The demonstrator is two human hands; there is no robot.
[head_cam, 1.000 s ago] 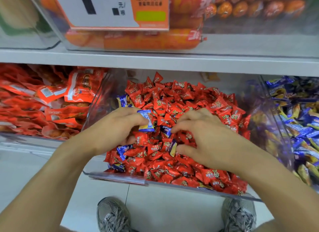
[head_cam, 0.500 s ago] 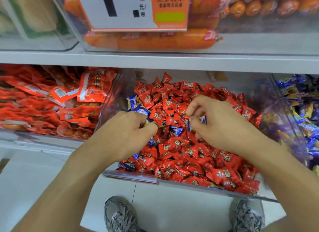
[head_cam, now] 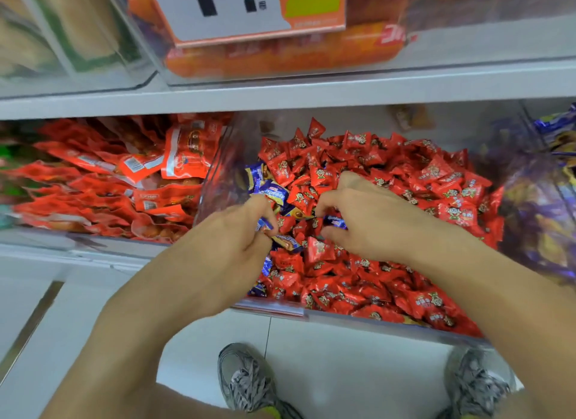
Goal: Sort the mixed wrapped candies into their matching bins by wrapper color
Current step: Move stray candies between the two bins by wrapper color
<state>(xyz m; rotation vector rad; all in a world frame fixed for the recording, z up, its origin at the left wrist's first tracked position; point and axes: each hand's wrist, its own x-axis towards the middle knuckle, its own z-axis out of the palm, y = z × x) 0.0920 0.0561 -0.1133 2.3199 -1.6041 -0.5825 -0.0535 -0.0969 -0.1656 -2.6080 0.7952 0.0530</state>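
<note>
Right, both hands are deep in the clear plastic bin (head_cam: 274, 309) on the lower shelf, the one heaped with small red-wrapped candies (head_cam: 405, 181) printed with a cartoon face. Left hand (head_cam: 224, 244) sits at the near-left of the pile, fingers curled in tight, clutching blue-wrapped candies (head_cam: 264, 224) that poke out between finger and thumb, with another blue-and-gold wrapper (head_cam: 286, 241) sticking out just below the knuckles. Right hand (head_cam: 367, 219) hovers over the middle of the heap, thumb and fingers pinching a dark blue-wrapped candy (head_cam: 335, 222) just clear of the reds. More stray blue wrappers (head_cam: 269, 189) lie against the bin's left wall, just behind the left hand, and a few more peek out along the front-left edge (head_cam: 258, 289) among the red ones. Off to the right, behind a clear divider, a neighbouring bin of blue, purple and gold wrapped candies (head_cam: 548, 225) shows through the plastic, blurred. To the left, a bin of larger orange-red flat snack packets (head_cam: 124, 181). Up above, on the grey shelf (head_cam: 280, 97), another clear bin holds orange packages (head_cam: 280, 57), with an orange-and-white price card (head_cam: 249, 10) clipped on its front. Down below, a white tiled floor (head_cam: 343, 372) and two grey laced sneakers (head_cam: 246, 381).
</note>
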